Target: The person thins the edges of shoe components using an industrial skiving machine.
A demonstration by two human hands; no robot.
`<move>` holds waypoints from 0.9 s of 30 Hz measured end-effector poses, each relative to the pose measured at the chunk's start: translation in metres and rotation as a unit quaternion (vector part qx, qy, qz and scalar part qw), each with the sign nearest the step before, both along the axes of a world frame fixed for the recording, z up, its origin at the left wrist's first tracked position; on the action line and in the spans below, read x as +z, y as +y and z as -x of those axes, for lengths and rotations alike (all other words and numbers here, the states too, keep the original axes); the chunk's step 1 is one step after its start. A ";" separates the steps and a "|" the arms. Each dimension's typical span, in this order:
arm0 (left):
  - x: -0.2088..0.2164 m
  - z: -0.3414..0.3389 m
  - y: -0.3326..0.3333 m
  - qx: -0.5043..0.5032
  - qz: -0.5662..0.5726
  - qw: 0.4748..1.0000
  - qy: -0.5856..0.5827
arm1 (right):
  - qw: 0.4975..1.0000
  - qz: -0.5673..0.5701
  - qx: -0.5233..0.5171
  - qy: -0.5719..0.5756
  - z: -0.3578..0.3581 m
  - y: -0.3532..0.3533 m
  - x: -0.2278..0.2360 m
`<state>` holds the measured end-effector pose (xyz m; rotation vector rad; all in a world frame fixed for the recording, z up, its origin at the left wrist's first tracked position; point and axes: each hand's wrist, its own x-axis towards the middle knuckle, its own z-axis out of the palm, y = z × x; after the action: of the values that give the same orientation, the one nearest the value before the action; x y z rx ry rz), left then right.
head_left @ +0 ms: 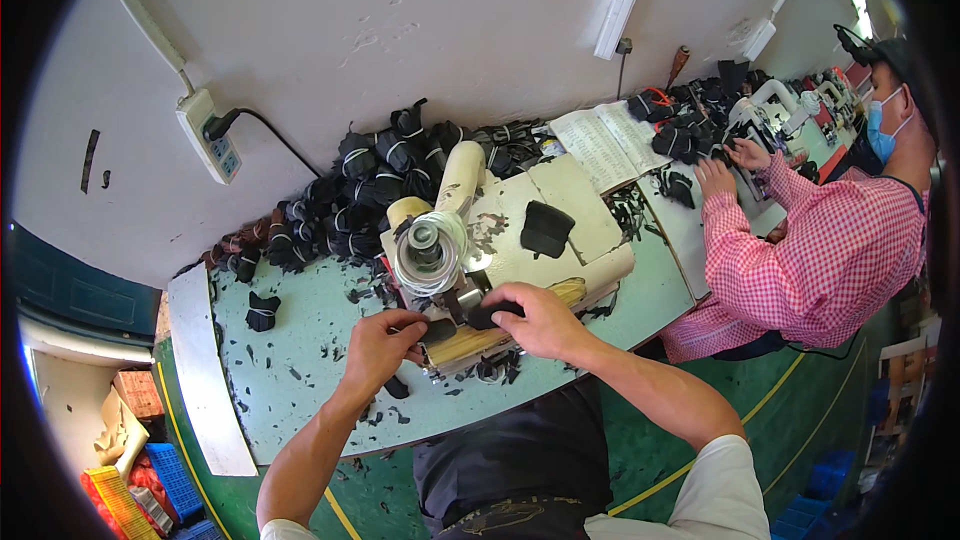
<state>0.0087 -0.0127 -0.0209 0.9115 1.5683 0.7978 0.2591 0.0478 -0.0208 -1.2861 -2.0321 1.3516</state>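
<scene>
Black piece (492, 316) pinched by right hand (540, 320) (fingers curled).

So the surface (300, 380) is pale green and littered with little black scraps. Just beyond the left hand (380, 345) sits a cream machine (470, 240), and behind that a big heap of tied black bundles (370, 190). One stray bundle (262, 310) lies off to that hand's left.

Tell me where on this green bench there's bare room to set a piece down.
The barest patch is the green bench on the near left, between the white board and the left hand, with only small black scraps. The back edge is crowded with black bundles, and the machine fills the middle.
</scene>
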 end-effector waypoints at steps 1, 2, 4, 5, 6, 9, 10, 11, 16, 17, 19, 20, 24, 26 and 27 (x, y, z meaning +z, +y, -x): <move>0.000 -0.001 0.000 -0.004 -0.003 1.000 -0.004 | 1.000 -0.003 -0.004 -0.004 0.000 -0.001 0.000; -0.001 -0.004 0.001 -0.002 -0.010 1.000 0.013 | 1.000 -0.016 0.010 -0.009 -0.001 -0.003 0.001; -0.003 -0.015 0.005 -0.003 -0.021 0.998 0.051 | 0.997 -0.075 0.015 0.002 0.001 -0.006 -0.008; -0.010 -0.019 0.002 0.004 -0.056 0.996 0.069 | 0.992 -0.122 0.013 0.020 0.007 -0.008 -0.016; -0.020 -0.020 -0.003 0.031 -0.079 0.995 0.048 | 0.993 -0.117 0.004 0.016 0.015 -0.009 -0.018; -0.015 -0.026 -0.024 0.042 -0.063 0.996 0.042 | 0.995 -0.078 -0.043 0.046 0.013 -0.018 -0.013; -0.016 -0.030 -0.038 0.036 -0.069 0.997 0.025 | 0.993 -0.050 -0.080 0.064 0.011 -0.026 -0.010; -0.018 -0.035 -0.052 0.024 -0.033 0.999 -0.001 | 0.992 -0.046 -0.085 0.079 0.008 -0.033 -0.006; -0.010 -0.092 -0.082 0.062 -0.165 0.980 -0.092 | 0.866 0.267 -0.193 0.375 0.034 -0.081 -0.018; -0.011 -0.095 -0.083 0.058 -0.166 0.980 -0.095 | 0.885 0.246 -0.202 0.339 0.040 -0.088 -0.017; -0.013 -0.101 -0.087 0.018 -0.181 0.976 0.123 | 0.852 0.263 -0.232 0.389 0.056 -0.104 -0.021; -0.015 -0.102 -0.089 0.013 -0.273 0.934 0.230 | 0.851 0.263 -0.231 0.391 0.062 -0.108 -0.016; -0.006 -0.088 -0.087 -0.071 -0.311 0.883 0.345 | 0.775 0.375 -0.249 0.445 0.077 -0.123 0.000; -0.003 -0.073 -0.087 -0.097 -0.293 0.888 0.342 | 0.745 0.443 -0.206 0.454 0.085 -0.134 -0.020; 0.002 -0.066 -0.084 -0.125 -0.274 0.893 0.336 | 0.745 0.445 -0.205 0.453 0.083 -0.132 -0.018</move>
<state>0.0749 -0.0966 -0.0190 1.9221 1.7713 0.7929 0.1764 -0.0839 -0.0383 -0.9152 -0.3709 2.1816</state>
